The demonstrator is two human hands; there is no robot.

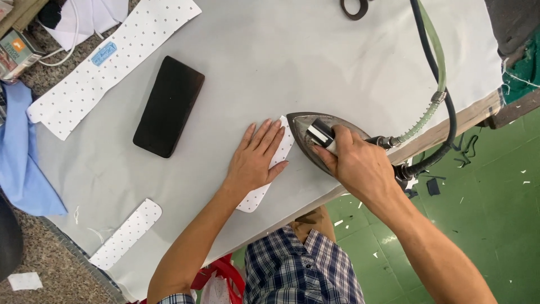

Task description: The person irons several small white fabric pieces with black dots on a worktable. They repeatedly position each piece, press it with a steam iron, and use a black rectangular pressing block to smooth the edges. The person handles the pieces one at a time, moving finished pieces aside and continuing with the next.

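Far left of frame: a blue cloth (19, 163) hangs off the edge of the padded white ironing table (315, 50). Upper left: a long white dotted fabric piece (107, 62) with a small blue label lies diagonally on the table. Just right of it, a black phone (169, 106) lies flat, screen dark. Lower left: a short dotted strip with rounded end (126, 233) lies near the table's edge, well apart from the hands.

Centre: left hand (256, 160) is open, palm down, fingers spread, pressing flat on a small dotted fabric piece (281, 149). The piece runs diagonally from under the palm up to the tip of the iron; its lower end shows below the wrist, close to the table's near edge.

Right of centre: right hand (354, 163) is closed around the handle of a steam iron (306, 132). The iron's soleplate is down on the table, its point touching the upper end of the small piece, just beside the left fingertips.

Right: a green hose (436, 62) and a dark cable (430, 56) run from the iron's rear to the top of frame. Scissor handles (354, 8) show at top edge. Lower right: green tiled floor (495, 186) with scraps.
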